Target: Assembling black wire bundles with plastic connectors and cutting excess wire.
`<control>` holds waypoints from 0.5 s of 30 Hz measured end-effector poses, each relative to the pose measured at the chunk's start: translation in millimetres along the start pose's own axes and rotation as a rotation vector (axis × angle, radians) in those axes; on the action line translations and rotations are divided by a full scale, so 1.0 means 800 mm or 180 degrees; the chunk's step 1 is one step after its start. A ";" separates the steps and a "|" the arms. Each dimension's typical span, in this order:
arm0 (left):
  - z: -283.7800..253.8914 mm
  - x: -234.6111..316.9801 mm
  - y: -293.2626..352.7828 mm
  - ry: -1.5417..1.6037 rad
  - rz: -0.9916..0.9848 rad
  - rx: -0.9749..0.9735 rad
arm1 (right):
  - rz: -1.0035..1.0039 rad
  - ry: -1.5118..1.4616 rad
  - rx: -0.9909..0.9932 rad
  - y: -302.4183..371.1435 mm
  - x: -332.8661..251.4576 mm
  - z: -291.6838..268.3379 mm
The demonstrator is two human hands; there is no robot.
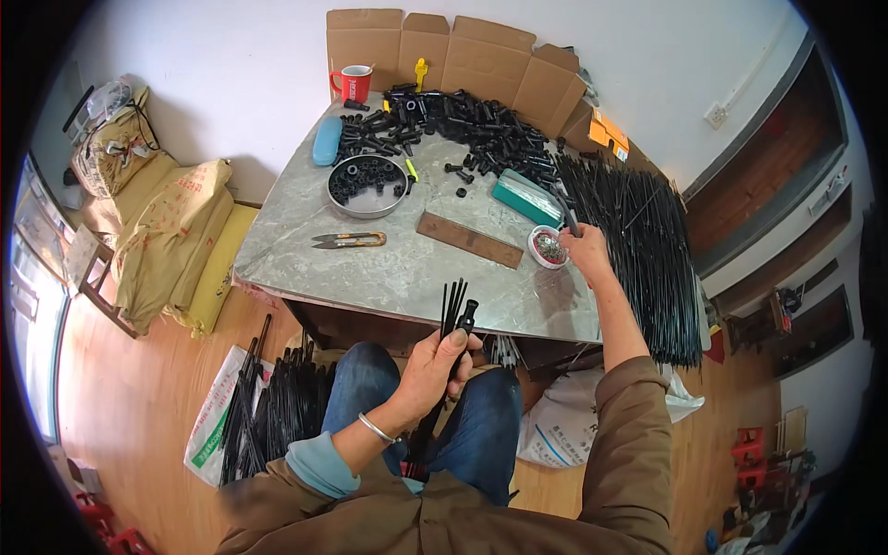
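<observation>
My left hand [433, 365] is closed around several thin black rods [452, 301] in front of the table. A short black fitting with a knobbed end [469, 314] is pinched under the thumb of the same hand. The rods run down between my knees. Over the table's right side, my right hand [586, 252] grips a long dark grey piece [567, 218] whose kind I cannot make out. That hand is beside a small white bowl with a red rim [548, 248], which holds tiny metallic bits.
The grey table [305, 264] bears a pile of black fittings [481, 125], a round metal tray [372, 213], thread snips [350, 240], a brown bar [469, 240], a green box [527, 197] and a red mug [352, 83]. Long black rods [647, 268] overhang its right edge.
</observation>
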State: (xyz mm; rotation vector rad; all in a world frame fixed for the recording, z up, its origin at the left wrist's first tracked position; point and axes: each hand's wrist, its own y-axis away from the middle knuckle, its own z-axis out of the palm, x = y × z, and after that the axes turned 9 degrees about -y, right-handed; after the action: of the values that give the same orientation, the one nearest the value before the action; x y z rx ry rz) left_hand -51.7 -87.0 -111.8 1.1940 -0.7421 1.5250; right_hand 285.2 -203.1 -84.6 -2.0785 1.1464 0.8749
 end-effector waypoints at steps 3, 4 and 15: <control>0.002 0.006 0.011 0.0051 0.0035 0.0029 | 0.0162 -0.0127 -0.0014 0.005 -0.003 -0.002; 0.002 0.008 0.015 0.0075 0.0070 0.0064 | 0.0223 -0.0250 -0.0016 0.010 -0.007 -0.001; -0.002 0.021 0.047 -0.0020 0.0468 0.0695 | 0.1390 -0.4739 -0.1930 0.259 -0.117 0.095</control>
State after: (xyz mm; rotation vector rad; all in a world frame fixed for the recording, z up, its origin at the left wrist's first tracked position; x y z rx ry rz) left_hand -87.8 -91.0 -92.2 1.3290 -0.6933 1.7601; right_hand 45.6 -193.2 -96.5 -0.8501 0.4295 2.5388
